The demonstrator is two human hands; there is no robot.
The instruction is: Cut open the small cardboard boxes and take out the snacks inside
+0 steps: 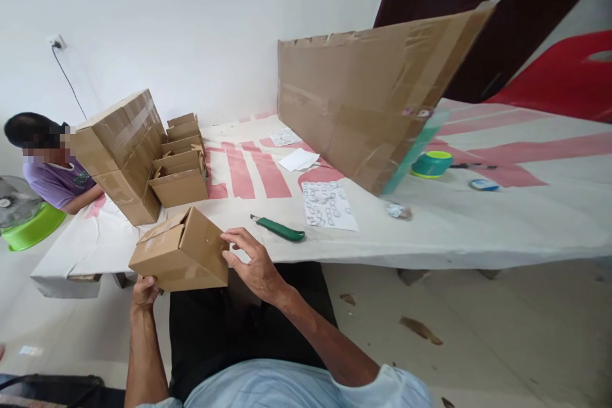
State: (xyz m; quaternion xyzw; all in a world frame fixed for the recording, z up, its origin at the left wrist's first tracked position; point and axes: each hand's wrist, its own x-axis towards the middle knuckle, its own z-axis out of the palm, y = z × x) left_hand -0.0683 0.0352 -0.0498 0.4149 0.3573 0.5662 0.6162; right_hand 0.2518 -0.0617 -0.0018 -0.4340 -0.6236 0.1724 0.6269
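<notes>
A small closed cardboard box [179, 252] is held tilted over my lap, at the table's near edge. My left hand [145, 292] grips its lower left corner, thumb on the side and fingers mostly hidden beneath. At the box's right end, my right hand [253, 264] has its thumb and fingers apart, with the fingertips at or against the cardboard. Clear tape shows on that end, and a seam runs across the top. Right of the box, a green utility knife [278, 228] lies on the cloth-covered table [430, 236].
Several open small boxes [179, 185] stand beside stacked taped boxes [119, 146]. A large cardboard panel [363, 89] stands upright. Papers [329, 205], a tape roll [431, 164] and a blue-white roll [484, 185] lie about. Another person [57, 166] sits at the left.
</notes>
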